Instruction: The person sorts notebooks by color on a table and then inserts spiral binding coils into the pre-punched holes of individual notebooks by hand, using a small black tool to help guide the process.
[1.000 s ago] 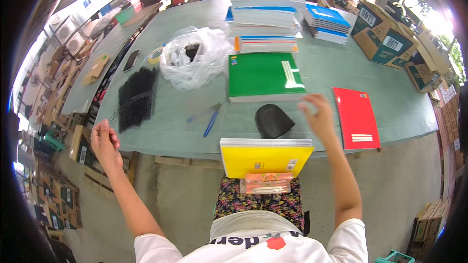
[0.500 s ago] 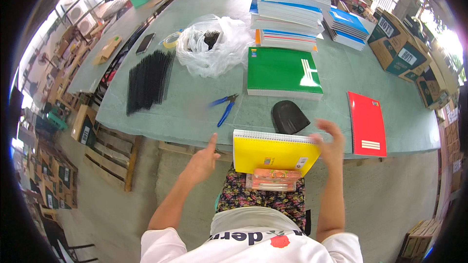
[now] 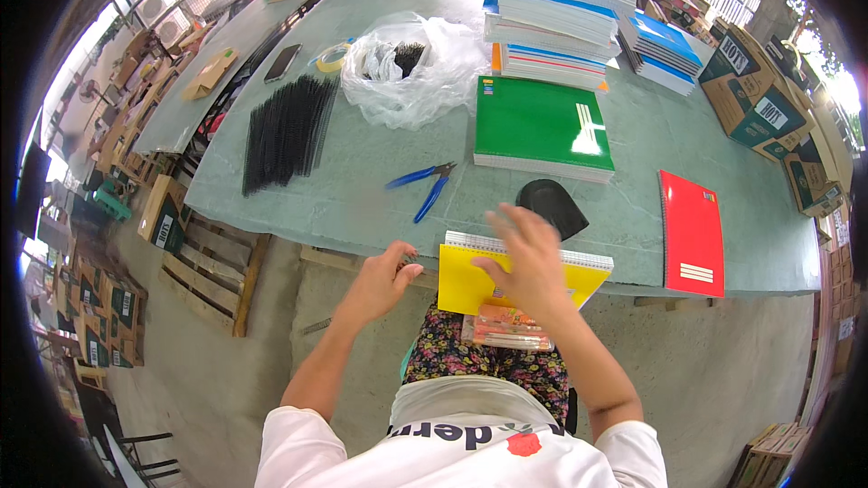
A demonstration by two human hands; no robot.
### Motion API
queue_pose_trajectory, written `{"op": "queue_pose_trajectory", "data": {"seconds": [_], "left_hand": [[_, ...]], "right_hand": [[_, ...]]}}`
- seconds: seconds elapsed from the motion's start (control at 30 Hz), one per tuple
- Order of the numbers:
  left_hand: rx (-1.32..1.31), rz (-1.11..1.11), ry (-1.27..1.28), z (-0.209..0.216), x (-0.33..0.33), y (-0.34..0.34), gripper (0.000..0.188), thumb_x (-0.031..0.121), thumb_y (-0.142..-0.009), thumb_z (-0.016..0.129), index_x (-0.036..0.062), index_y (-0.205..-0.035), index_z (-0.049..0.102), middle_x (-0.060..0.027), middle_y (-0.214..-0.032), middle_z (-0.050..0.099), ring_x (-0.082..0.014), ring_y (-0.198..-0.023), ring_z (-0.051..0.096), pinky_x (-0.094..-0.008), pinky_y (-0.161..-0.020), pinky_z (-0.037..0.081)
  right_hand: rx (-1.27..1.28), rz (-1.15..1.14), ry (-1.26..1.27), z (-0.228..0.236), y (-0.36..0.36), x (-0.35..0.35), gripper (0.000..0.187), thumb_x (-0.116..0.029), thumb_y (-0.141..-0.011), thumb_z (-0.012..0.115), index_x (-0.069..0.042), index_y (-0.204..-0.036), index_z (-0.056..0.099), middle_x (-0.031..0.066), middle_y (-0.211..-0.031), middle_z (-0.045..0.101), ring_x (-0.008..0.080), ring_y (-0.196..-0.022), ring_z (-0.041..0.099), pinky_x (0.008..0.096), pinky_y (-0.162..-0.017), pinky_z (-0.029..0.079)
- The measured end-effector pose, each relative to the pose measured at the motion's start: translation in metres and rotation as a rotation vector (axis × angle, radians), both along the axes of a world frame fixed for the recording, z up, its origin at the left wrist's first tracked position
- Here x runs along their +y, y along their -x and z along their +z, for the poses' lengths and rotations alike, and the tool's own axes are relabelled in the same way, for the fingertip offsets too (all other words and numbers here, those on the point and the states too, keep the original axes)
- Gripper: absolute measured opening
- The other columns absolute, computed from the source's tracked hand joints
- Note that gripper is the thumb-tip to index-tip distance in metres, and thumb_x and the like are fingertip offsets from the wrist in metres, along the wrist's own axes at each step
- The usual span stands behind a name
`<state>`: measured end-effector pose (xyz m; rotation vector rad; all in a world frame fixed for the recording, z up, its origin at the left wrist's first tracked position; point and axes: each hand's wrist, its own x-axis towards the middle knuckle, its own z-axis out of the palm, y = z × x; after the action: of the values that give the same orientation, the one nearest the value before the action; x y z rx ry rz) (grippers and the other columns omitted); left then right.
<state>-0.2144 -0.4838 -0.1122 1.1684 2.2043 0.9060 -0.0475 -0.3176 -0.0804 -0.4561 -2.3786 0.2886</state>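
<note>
Plainly, a translucent bag (image 3: 452, 68) holds black pieces (image 3: 410, 57). The right hand (image 3: 532, 267) spreads over the yellow notebook (image 3: 461, 282); whether the left hand (image 3: 375, 285) (fingers curled) grips anything, I cannot tell.

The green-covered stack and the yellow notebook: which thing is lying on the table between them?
In the head view, a black rounded object lies between the green-covered stack and the yellow notebook; the right hand partly covers the notebook.

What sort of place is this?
Probably a notebook-binding workshop, going by the tall stack of notebooks, the bundle of black spiral coils and the cardboard boxes.
</note>
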Motion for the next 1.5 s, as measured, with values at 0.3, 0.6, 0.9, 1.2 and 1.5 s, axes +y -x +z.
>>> {"op": "queue_pose_trajectory", "data": {"seconds": [0.3,0.6,0.9,1.2,1.5], "left_hand": [[-0.152,0.153,-0.034,0.003,-0.02,0.011,0.028,0.02,-0.081,0.065,0.0059,-0.104,0.062,-0.0044,-0.058,0.052,-0.0091,-0.047,0.047,-0.0273,-0.047,0.039],[-0.092,0.01,-0.014,-0.006,-0.008,-0.01,0.025,0.02,-0.082,0.064,0.0051,-0.102,0.063,0.0001,-0.064,0.056,-0.0076,-0.057,0.05,-0.0236,-0.053,0.041],[-0.57,-0.316,0.013,0.012,0.05,0.01,0.022,0.014,-0.075,0.071,-0.0022,-0.089,0.066,-0.0038,-0.075,0.064,-0.0083,-0.068,0.056,-0.0243,-0.06,0.044],[-0.581,-0.36,0.266,0.021,0.063,0.017,0.022,0.022,-0.069,0.076,0.0048,-0.082,0.07,-0.0041,-0.066,0.063,-0.0097,-0.06,0.055,-0.0235,-0.055,0.043],[-0.187,-0.505,0.012,0.006,0.054,0.015,0.019,0.019,-0.079,0.067,0.001,-0.087,0.068,-0.0033,-0.064,0.061,-0.0073,-0.05,0.05,-0.0242,-0.042,0.039]], "right_hand": [[0.046,0.209,-0.055,-0.046,-0.013,-0.021,0.031,-0.011,-0.065,0.061,-0.012,-0.096,0.067,0.0026,-0.091,0.056,0.0215,-0.085,0.054,0.0362,-0.075,0.044],[0.159,0.334,-0.214,-0.057,-0.018,-0.015,0.039,-0.016,-0.062,0.06,-0.008,-0.099,0.067,0.0002,-0.089,0.056,0.0173,-0.08,0.053,0.0332,-0.072,0.042],[0.207,0.273,-0.32,-0.062,-0.019,-0.019,0.042,-0.018,-0.06,0.062,-0.012,-0.101,0.068,-0.0041,-0.088,0.055,0.0131,-0.078,0.052,0.0314,-0.071,0.039],[0.169,0.31,-0.297,-0.065,-0.019,-0.013,0.043,-0.018,-0.061,0.063,-0.012,-0.104,0.067,-0.005,-0.086,0.054,0.0119,-0.078,0.051,0.0309,-0.072,0.038],[0.073,0.313,-0.136,-0.046,-0.015,-0.023,0.036,-0.014,-0.064,0.06,-0.008,-0.099,0.064,0.0017,-0.09,0.055,0.0186,-0.081,0.053,0.0343,-0.074,0.039]]}}
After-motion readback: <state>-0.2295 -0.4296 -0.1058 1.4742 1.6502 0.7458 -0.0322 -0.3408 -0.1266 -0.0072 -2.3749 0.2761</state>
